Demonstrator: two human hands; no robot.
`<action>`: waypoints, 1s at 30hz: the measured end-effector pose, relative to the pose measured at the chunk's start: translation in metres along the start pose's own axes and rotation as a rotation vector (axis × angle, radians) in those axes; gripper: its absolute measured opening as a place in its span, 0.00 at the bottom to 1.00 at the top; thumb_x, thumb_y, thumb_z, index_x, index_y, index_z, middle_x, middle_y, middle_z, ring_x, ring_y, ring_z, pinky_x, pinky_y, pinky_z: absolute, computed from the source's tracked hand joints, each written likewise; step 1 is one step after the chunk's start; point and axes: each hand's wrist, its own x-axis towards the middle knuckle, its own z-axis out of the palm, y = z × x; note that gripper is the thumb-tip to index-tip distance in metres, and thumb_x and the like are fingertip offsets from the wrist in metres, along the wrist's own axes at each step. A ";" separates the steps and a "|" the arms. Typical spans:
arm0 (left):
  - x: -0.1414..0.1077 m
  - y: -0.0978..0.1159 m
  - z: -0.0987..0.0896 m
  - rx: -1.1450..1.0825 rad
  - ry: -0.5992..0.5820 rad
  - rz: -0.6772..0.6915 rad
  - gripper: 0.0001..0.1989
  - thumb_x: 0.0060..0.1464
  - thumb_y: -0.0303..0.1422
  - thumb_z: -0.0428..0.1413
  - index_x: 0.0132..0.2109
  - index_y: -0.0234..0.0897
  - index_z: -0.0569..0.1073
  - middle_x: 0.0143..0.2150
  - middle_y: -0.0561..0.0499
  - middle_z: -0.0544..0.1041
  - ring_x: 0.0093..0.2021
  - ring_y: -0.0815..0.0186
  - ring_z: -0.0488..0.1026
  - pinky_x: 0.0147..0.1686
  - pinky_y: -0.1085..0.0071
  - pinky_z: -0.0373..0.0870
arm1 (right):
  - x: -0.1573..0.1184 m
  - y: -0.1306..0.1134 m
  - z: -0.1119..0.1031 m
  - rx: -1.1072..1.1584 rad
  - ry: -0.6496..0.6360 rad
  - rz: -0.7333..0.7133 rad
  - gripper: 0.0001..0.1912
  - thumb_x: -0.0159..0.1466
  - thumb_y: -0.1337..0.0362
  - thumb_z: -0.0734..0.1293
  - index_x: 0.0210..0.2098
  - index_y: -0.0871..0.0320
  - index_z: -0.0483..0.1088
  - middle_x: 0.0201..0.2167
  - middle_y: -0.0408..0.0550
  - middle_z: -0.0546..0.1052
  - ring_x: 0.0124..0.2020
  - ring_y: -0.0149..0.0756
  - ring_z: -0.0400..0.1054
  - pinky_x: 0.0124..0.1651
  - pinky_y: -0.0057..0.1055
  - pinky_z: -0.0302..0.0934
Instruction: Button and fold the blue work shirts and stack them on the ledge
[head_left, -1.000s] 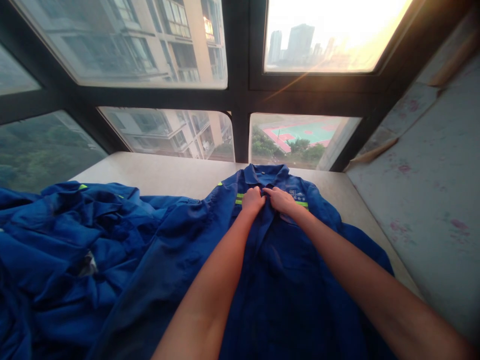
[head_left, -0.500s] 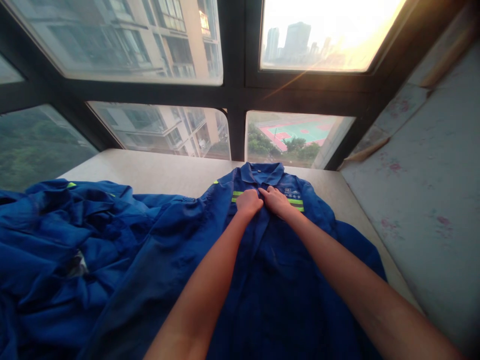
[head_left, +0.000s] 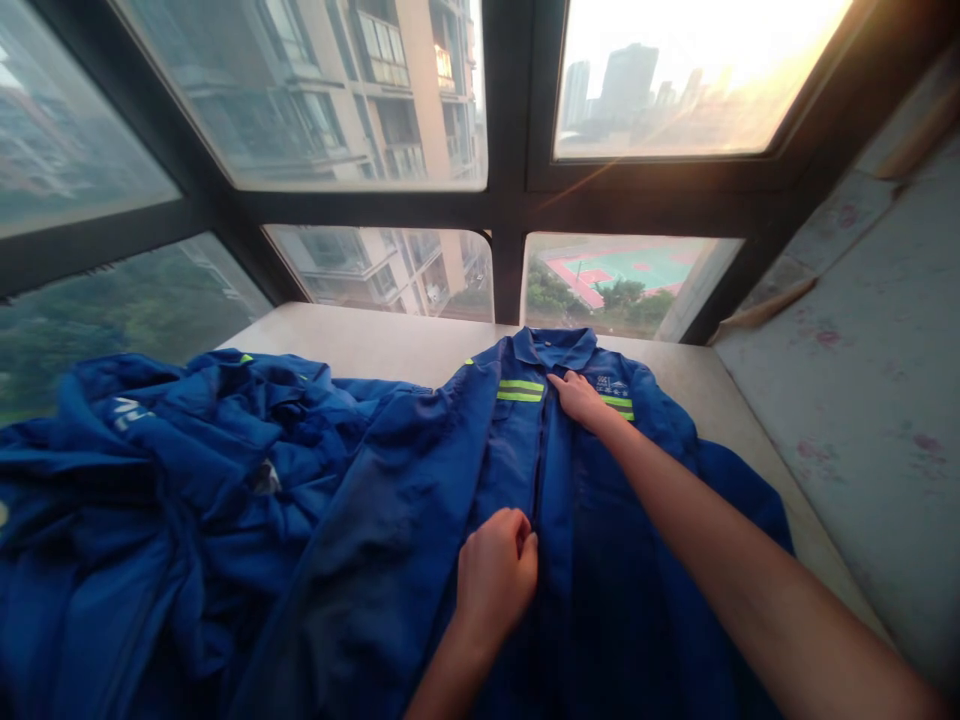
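Observation:
A blue work jacket (head_left: 517, 450) with yellow-green reflective bands lies face up, its collar towards the window. Just below the collar, my right hand (head_left: 580, 398) is closed on the edge of the jacket's front. My left hand (head_left: 495, 565) is a closed fist lower down along the front opening, and what its fingers pinch is hidden. Between the two hands a dark narrow gap runs down the jacket's front. White print shows on the chest beside my right hand.
More blue clothing (head_left: 187, 480) lies crumpled on the left, with a reflective strip and white lettering. Everything rests on a pale window ledge (head_left: 360, 335). Dark window frames (head_left: 510, 210) stand behind, and a flowered wall (head_left: 847, 400) bounds the right side.
My left hand has moved from near the collar down the jacket's front towards me, with a gap showing above it. My right hand stays near the collar. The view has shifted left.

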 end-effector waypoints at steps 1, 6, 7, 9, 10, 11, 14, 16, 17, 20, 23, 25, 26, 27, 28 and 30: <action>-0.016 -0.001 -0.001 -0.013 -0.006 -0.018 0.06 0.57 0.30 0.52 0.31 0.41 0.70 0.31 0.56 0.75 0.29 0.70 0.69 0.28 0.72 0.51 | -0.001 0.000 -0.002 -0.001 -0.007 0.005 0.28 0.70 0.67 0.53 0.68 0.49 0.53 0.59 0.59 0.64 0.59 0.49 0.60 0.56 0.36 0.56; -0.071 -0.013 0.004 -0.027 -0.050 -0.055 0.06 0.59 0.30 0.51 0.34 0.42 0.69 0.33 0.55 0.74 0.30 0.69 0.69 0.29 0.71 0.52 | -0.016 -0.003 -0.020 -0.004 -0.054 0.032 0.28 0.67 0.67 0.58 0.67 0.53 0.57 0.59 0.63 0.64 0.56 0.50 0.64 0.55 0.39 0.58; -0.076 -0.016 0.007 -0.028 -0.051 -0.055 0.06 0.60 0.30 0.50 0.35 0.42 0.69 0.33 0.55 0.74 0.30 0.69 0.70 0.29 0.71 0.52 | -0.022 -0.005 -0.025 -0.003 -0.055 0.033 0.28 0.67 0.67 0.59 0.66 0.54 0.58 0.58 0.64 0.65 0.55 0.51 0.65 0.54 0.40 0.58; -0.081 -0.021 0.016 -0.028 -0.041 -0.053 0.06 0.61 0.30 0.48 0.35 0.42 0.69 0.34 0.55 0.74 0.31 0.69 0.70 0.30 0.71 0.53 | -0.041 -0.014 -0.033 0.005 -0.037 0.021 0.26 0.67 0.67 0.59 0.65 0.57 0.60 0.58 0.65 0.65 0.56 0.51 0.64 0.54 0.40 0.58; -0.081 -0.023 0.022 -0.030 -0.032 -0.052 0.07 0.61 0.30 0.48 0.36 0.41 0.68 0.35 0.54 0.73 0.32 0.69 0.70 0.30 0.71 0.54 | -0.054 -0.020 -0.036 0.011 -0.020 0.009 0.24 0.67 0.66 0.59 0.63 0.57 0.61 0.58 0.65 0.66 0.57 0.51 0.63 0.54 0.40 0.58; -0.081 -0.024 0.027 -0.034 -0.021 -0.051 0.06 0.61 0.29 0.48 0.36 0.41 0.68 0.35 0.54 0.73 0.33 0.69 0.70 0.31 0.71 0.54 | -0.069 -0.028 -0.036 0.020 -0.003 -0.007 0.22 0.68 0.65 0.58 0.61 0.57 0.63 0.58 0.63 0.66 0.58 0.49 0.63 0.54 0.38 0.57; -0.079 -0.025 0.039 -0.029 0.011 -0.052 0.06 0.61 0.28 0.48 0.36 0.41 0.68 0.37 0.54 0.73 0.37 0.68 0.71 0.34 0.72 0.56 | -0.126 -0.054 -0.025 0.063 0.001 -0.055 0.18 0.71 0.58 0.54 0.53 0.54 0.70 0.51 0.55 0.74 0.52 0.43 0.68 0.47 0.31 0.59; -0.078 -0.023 0.043 -0.011 0.021 -0.048 0.07 0.61 0.28 0.47 0.37 0.40 0.68 0.38 0.53 0.74 0.38 0.67 0.71 0.35 0.71 0.57 | -0.166 -0.069 -0.011 0.098 -0.053 -0.078 0.20 0.70 0.51 0.56 0.44 0.52 0.75 0.40 0.49 0.79 0.42 0.38 0.73 0.38 0.27 0.59; -0.078 -0.023 0.043 -0.001 0.020 -0.047 0.07 0.62 0.28 0.47 0.37 0.40 0.68 0.38 0.53 0.74 0.39 0.67 0.72 0.35 0.71 0.57 | -0.184 -0.075 -0.003 0.126 -0.083 -0.089 0.20 0.69 0.48 0.57 0.40 0.51 0.76 0.37 0.47 0.80 0.38 0.36 0.74 0.35 0.26 0.57; -0.079 -0.020 0.041 0.004 0.010 -0.055 0.08 0.63 0.29 0.46 0.39 0.40 0.69 0.39 0.52 0.75 0.39 0.66 0.73 0.34 0.72 0.57 | -0.222 -0.085 0.014 0.274 -0.134 -0.086 0.19 0.66 0.47 0.61 0.35 0.52 0.77 0.32 0.45 0.80 0.35 0.36 0.74 0.31 0.26 0.54; -0.081 -0.019 0.037 -0.040 0.030 -0.056 0.09 0.63 0.30 0.45 0.40 0.40 0.70 0.39 0.52 0.76 0.39 0.67 0.74 0.34 0.72 0.58 | -0.238 -0.088 0.021 0.438 -0.115 -0.091 0.16 0.65 0.52 0.63 0.42 0.53 0.77 0.30 0.45 0.80 0.34 0.36 0.74 0.32 0.26 0.54; -0.082 -0.019 0.037 -0.085 0.052 -0.059 0.09 0.64 0.30 0.46 0.39 0.40 0.71 0.39 0.52 0.76 0.38 0.67 0.74 0.35 0.73 0.59 | -0.242 -0.090 0.023 0.494 -0.113 -0.115 0.15 0.64 0.53 0.64 0.45 0.52 0.76 0.29 0.44 0.79 0.33 0.35 0.73 0.32 0.26 0.54; -0.083 -0.019 0.037 -0.107 0.064 -0.061 0.09 0.64 0.30 0.46 0.39 0.40 0.71 0.39 0.52 0.76 0.39 0.67 0.74 0.35 0.73 0.60 | -0.244 -0.092 0.025 0.493 -0.126 -0.121 0.15 0.64 0.53 0.64 0.44 0.52 0.76 0.29 0.44 0.79 0.32 0.35 0.72 0.31 0.26 0.53; -0.083 -0.019 0.038 -0.125 0.076 -0.060 0.10 0.64 0.30 0.46 0.39 0.40 0.71 0.39 0.51 0.76 0.39 0.66 0.74 0.35 0.73 0.60 | -0.245 -0.093 0.026 0.472 -0.143 -0.120 0.14 0.64 0.52 0.64 0.40 0.52 0.77 0.29 0.44 0.79 0.31 0.35 0.72 0.30 0.26 0.52; -0.084 -0.019 0.039 -0.141 0.091 -0.058 0.10 0.64 0.31 0.46 0.38 0.39 0.71 0.39 0.51 0.76 0.38 0.66 0.74 0.35 0.73 0.60 | -0.247 -0.094 0.028 0.442 -0.163 -0.115 0.14 0.64 0.52 0.64 0.36 0.53 0.77 0.28 0.44 0.78 0.31 0.35 0.71 0.29 0.26 0.50; -0.084 -0.018 0.040 -0.170 0.121 -0.049 0.12 0.65 0.31 0.45 0.37 0.39 0.71 0.38 0.50 0.76 0.37 0.66 0.74 0.34 0.73 0.60 | -0.249 -0.096 0.033 0.407 -0.189 -0.101 0.15 0.64 0.52 0.63 0.30 0.54 0.75 0.28 0.44 0.78 0.30 0.34 0.70 0.28 0.26 0.48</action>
